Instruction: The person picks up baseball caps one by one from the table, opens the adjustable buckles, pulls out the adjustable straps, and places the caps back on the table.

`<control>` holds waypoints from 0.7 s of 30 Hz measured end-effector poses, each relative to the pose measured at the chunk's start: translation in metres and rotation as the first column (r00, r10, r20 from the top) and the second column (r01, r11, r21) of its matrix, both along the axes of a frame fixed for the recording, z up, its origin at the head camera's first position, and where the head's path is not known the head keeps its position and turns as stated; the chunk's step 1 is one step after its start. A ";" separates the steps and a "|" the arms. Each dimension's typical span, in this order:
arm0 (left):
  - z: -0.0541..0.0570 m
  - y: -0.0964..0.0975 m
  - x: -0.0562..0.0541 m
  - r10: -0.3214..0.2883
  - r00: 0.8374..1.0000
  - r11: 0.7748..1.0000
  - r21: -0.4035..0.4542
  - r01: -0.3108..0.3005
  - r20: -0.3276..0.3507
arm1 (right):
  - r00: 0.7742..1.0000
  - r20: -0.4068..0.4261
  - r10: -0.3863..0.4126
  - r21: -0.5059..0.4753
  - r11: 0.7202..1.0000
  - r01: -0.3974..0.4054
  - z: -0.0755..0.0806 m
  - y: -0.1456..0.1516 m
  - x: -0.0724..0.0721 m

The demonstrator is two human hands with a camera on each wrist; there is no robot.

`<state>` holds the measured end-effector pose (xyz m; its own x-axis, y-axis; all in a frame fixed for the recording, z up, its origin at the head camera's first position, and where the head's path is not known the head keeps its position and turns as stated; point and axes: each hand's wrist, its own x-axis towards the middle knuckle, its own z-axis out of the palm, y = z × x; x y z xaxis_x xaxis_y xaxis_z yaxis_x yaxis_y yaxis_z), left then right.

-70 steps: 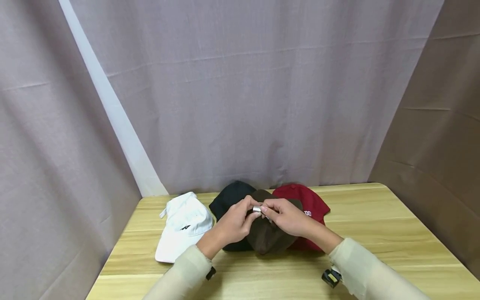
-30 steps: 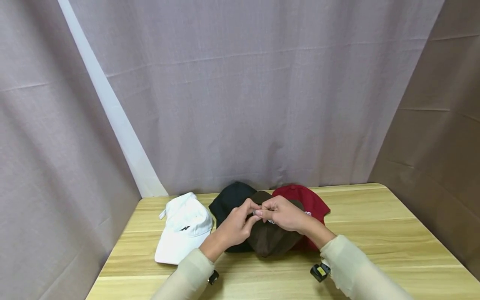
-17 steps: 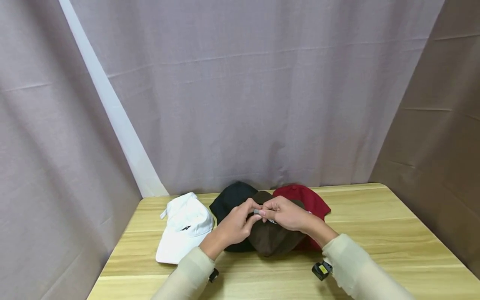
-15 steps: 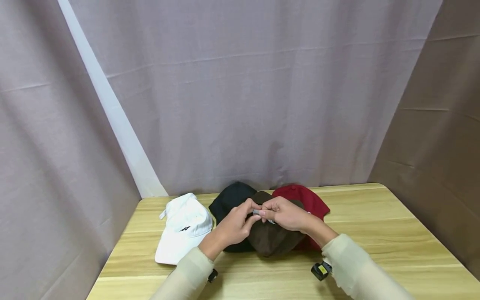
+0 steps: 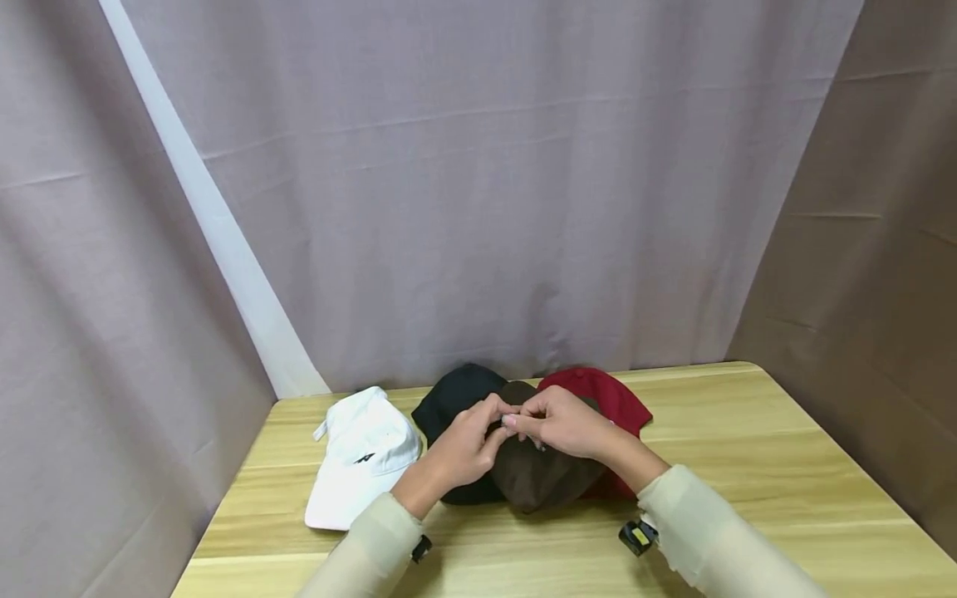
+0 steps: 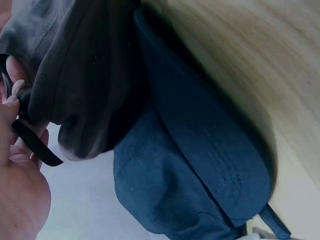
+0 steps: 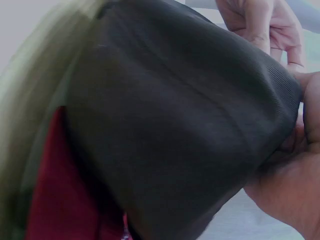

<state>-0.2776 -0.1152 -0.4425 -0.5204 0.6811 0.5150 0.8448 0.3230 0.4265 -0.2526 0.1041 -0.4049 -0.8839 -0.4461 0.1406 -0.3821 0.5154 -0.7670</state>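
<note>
Both hands meet at the strap of a brown cap [image 5: 538, 482], lifted in the middle of the head view. My left hand [image 5: 467, 444] pinches the strap's small metal buckle [image 5: 507, 420] from the left. From the right, my right hand [image 5: 568, 428] pinches the strap at the buckle, its thumb covering most of the metal. In the left wrist view, a dark strap end [image 6: 37, 145] sticks out past the fingers. The brown crown [image 7: 185, 110] fills much of the right wrist view and hides some of the fingers.
A black cap [image 5: 456, 394] and a red cap [image 5: 613, 399] lie behind the brown one, left and right. A white cap [image 5: 366, 453] lies further left on the wooden table [image 5: 748, 465]. A grey curtain [image 5: 478, 208] hangs behind the table.
The metal buckle, plainly visible between the hands earlier, is now mostly covered by the right thumb. Both hands stay at the strap. The head view has shifted slightly.
</note>
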 end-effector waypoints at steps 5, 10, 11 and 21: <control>0.003 0.001 0.000 0.008 1.000 1.000 -0.009 -0.008 -0.015 | 1.000 0.008 -0.014 0.022 1.000 0.014 0.005 -0.005 0.000; 0.000 -0.002 -0.001 -0.035 0.999 0.998 0.049 0.034 0.028 | 1.000 0.003 -0.002 -0.016 1.000 0.003 0.002 -0.009 0.000; 0.000 -0.003 -0.001 -0.044 0.998 0.997 0.060 0.041 0.037 | 1.000 0.001 -0.004 -0.025 1.000 0.004 0.001 -0.009 -0.001; 0.000 -0.002 -0.003 -0.034 0.998 0.995 0.096 0.029 0.053 | 1.000 0.004 0.011 -0.116 0.993 -0.010 -0.001 -0.009 -0.002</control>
<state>-0.2802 -0.1176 -0.4429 -0.5284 0.6468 0.5499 0.8288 0.2527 0.4993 -0.2544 0.0953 -0.4059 -0.8799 -0.4364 0.1881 -0.3837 0.4189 -0.8230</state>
